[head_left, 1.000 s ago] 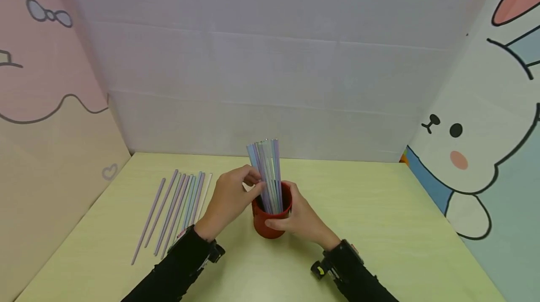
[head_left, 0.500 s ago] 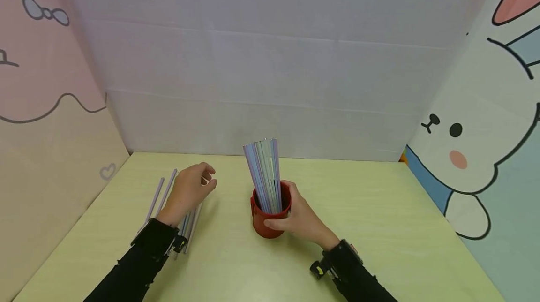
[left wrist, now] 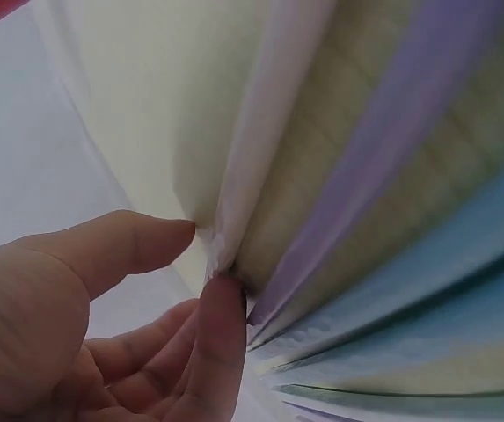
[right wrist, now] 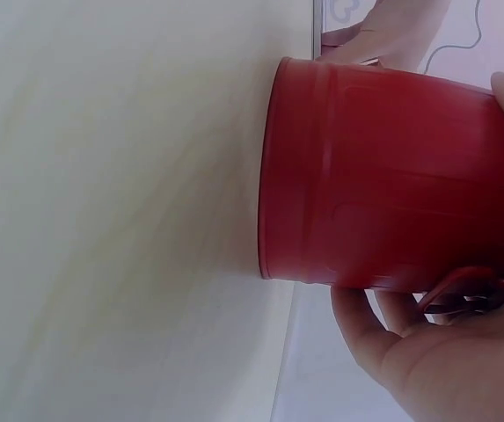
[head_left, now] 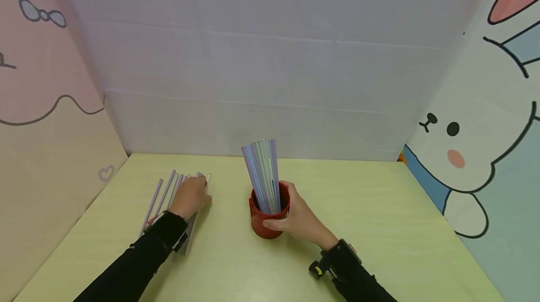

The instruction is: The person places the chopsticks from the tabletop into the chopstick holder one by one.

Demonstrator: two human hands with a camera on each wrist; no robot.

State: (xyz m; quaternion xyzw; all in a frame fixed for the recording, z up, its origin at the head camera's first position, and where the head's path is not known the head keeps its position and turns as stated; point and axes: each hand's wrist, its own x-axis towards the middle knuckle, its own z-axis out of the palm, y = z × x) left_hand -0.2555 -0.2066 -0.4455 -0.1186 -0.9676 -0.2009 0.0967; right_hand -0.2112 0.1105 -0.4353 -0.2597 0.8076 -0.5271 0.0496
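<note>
My left hand (head_left: 191, 197) reaches over a row of pastel straws (head_left: 156, 201) lying on the table's left side. In the left wrist view, an index fingertip (left wrist: 225, 294) touches the end of a pale pinkish-white straw (left wrist: 265, 114), the thumb just apart from it. A purple straw (left wrist: 375, 141) and blue ones lie beside it. My right hand (head_left: 305, 220) grips a small red metal bucket (head_left: 265, 229) from its right side, thumb across the front. Standing in the bucket is a bundle of purple, blue and greenish straws (head_left: 262, 175), leaning slightly left. The right wrist view shows the red bucket (right wrist: 392, 176) close up, fingers around it.
The pale yellow table (head_left: 358, 208) meets a whitish back wall (head_left: 270, 81). Side panels with cartoon drawings, including a rabbit (head_left: 468, 152) on the right, close off both sides.
My left hand let go of the straws in the bucket, moved left and came down over the straws on the table. The right hand has kept its hold on the bucket.
</note>
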